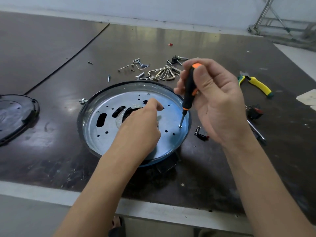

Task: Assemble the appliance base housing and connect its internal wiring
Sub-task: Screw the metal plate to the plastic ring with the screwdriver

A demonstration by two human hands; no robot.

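Clearly the right hand [217,100] gripped the screwdriver [189,93] almost upright, its tip seated in the screw [180,126] directly below

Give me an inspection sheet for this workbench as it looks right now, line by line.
Surface: dark table, scuffed and shiny.
Job's things: round housing with a metal plate on top; screwdriver tip on a screw near the plate's right edge; black cover lies at the left.
Clutter: hex keys, loose screws, yellow pliers, a black switch, a small connector.
Hands: right hand grips the screwdriver; left hand rests on the plate, fingers curled; whether it holds anything cannot be told.
Cables: a thin black strip crosses the table; cord or seam, unclear.
Surroundings: pale wall, metal frame at far right.
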